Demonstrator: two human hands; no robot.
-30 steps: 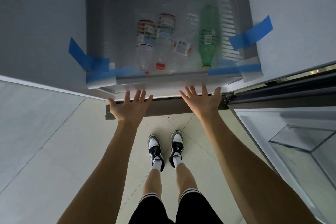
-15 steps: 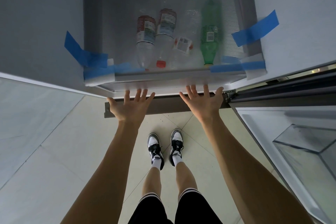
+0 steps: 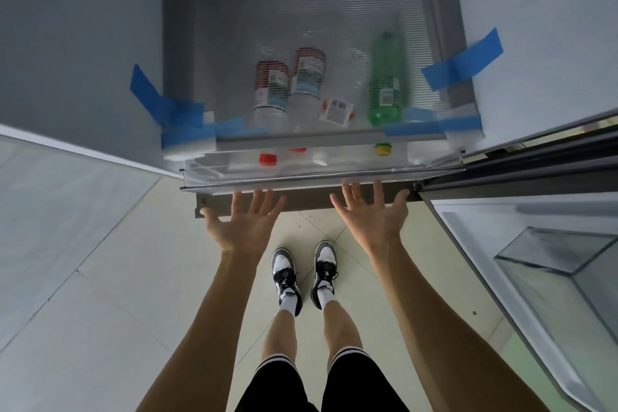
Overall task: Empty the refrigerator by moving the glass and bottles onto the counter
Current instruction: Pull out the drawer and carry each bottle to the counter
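Four bottles lie on their sides in the clear drawer of the refrigerator, caps pointing toward the hands, their bodies seen through a striped cover above them; three are clear and one is green; the first clear bottle has a red, white and blue label and a red cap, and lies straight beyond the fingertips of the left hand; the second clear bottle, with the same kind of label and its own red cap, touches the first and sits beyond the gap between the two hands; the third clear bottle shows only a small white and red label and a white cap, just beyond the inner fingers of the right hand; the green bottle has a green label with a white patch and a yellow cap, and lies beyond the right hand's outer fingers, apart from the other three; that makes four caps, two red, one white, one yellow; strips of blue tape cross both front corners of the drawer, out past each thumb; both hands are turned palm up with arms stretched forward, fingers straight and spread wide, thumbs outward, holding nothing; the fingertips reach the drawer's front lip from below, though whether they press on it cannot be told; no bottle is touched by either hand
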